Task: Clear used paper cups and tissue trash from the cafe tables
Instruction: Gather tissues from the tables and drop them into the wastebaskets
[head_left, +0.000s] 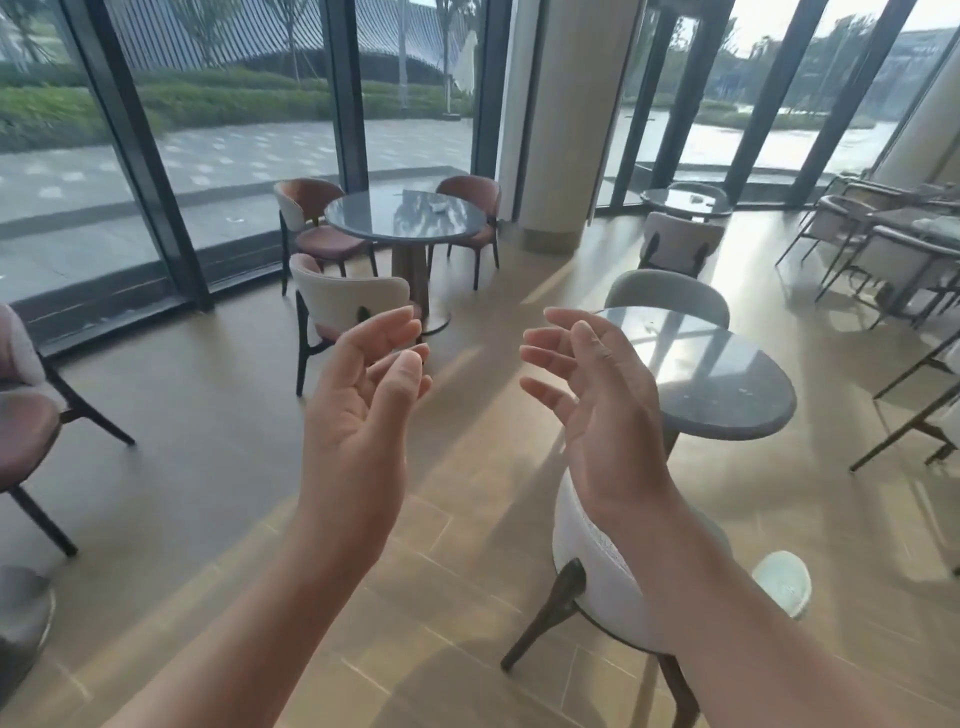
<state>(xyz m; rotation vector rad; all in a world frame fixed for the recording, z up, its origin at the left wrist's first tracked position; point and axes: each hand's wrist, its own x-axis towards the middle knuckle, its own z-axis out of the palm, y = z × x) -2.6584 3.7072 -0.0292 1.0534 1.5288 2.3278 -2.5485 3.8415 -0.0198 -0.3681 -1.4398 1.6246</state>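
Currently both hands are raised in front of the body with palms turned toward each other, and neither holds anything. The left hand (358, 415) has its fingers loosely curved and spread, empty; the right hand (597, 410) is likewise relaxed and empty. No paper cup can be identified on any table from this position. The nearest candidate item is a small white scrap (439, 207), probably tissue, lying on the round window table (363, 231), toward the far right part of its top. This table stands well ahead of the fingertips and slightly to the left of centre, with a white-backed chair (353, 301) between it and the hands. A second pale scrap (694, 198) lies on the far table (670, 205), beyond the column (556, 130) and to the right. The near table (727, 395), just beyond the right hand, shows no clear trash apart from a tiny dark speck that is too small to identify. Judged from this layout, collection has not yet begun at these tables, and the next move is an approach on foot, not a reach. The window-table scrap lies on the left hand's side of the view, but its place on the right part of the top may favour the right hand once the table is reached. The scrap's long axis cannot be told at this range.
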